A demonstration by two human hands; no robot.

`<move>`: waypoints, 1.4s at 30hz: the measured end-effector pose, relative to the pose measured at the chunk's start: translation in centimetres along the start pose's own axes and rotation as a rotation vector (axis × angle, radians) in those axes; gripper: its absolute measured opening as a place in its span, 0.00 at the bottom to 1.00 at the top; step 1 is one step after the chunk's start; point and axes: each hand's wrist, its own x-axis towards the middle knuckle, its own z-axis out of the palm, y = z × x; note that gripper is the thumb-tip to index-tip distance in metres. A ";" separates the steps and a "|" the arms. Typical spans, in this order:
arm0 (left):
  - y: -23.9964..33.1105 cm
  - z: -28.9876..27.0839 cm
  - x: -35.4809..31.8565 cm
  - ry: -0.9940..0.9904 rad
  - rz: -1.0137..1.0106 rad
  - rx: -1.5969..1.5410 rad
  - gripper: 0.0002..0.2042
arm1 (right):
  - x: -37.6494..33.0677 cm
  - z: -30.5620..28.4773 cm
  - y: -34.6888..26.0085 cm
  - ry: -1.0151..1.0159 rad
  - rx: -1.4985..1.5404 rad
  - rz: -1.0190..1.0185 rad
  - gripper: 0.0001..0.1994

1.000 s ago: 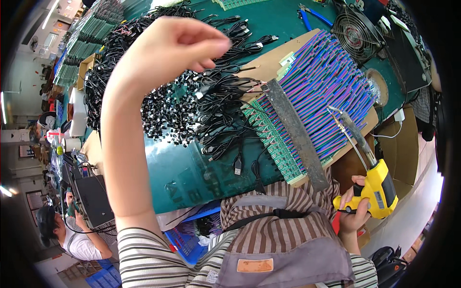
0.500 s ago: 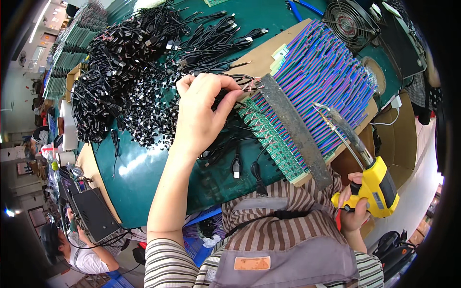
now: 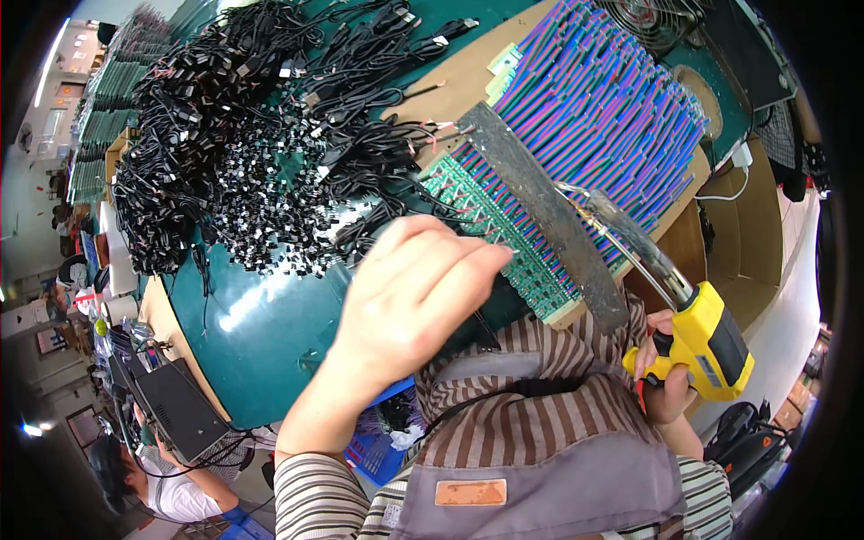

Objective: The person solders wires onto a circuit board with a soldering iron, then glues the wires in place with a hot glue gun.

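Note:
My right hand (image 3: 664,373) grips a yellow-and-black soldering gun (image 3: 715,337), its metal tip pointing up and left over a dark metal bar (image 3: 544,216). The bar lies across a row of small green circuit boards (image 3: 481,214) and the flat multicoloured wires (image 3: 612,117) running out from them. Beside the boards' near left edge is my left hand (image 3: 418,301), closed, with thumb and forefinger brought together. Whatever they pinch is too small or hidden to make out. Black cables (image 3: 369,162) with bared ends reach the far boards.
A large heap of black USB cables (image 3: 207,117) and loose connectors covers the table's left side. A fan (image 3: 652,18) stands at the far right, with a cardboard box (image 3: 751,225) below it. At the lower left, another person (image 3: 171,481) sits near a black device (image 3: 184,400).
My left hand has come nearer and right, from the bar's far end to the middle of the board row. The soldering gun's tip has shifted slightly up and left, closer to the bar.

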 end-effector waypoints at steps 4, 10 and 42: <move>0.7 2.5 -1.1 -0.057 -0.154 0.033 0.11 | -0.6 -0.4 0.8 -0.090 -0.014 0.089 0.47; 1.1 3.0 -2.0 0.096 -0.156 -0.076 0.11 | 0.2 0.8 -0.3 -0.103 0.089 -0.090 0.33; 1.0 1.6 -3.2 -0.077 -0.225 -0.335 0.09 | 4.0 6.9 -6.3 0.013 -0.015 -0.092 0.22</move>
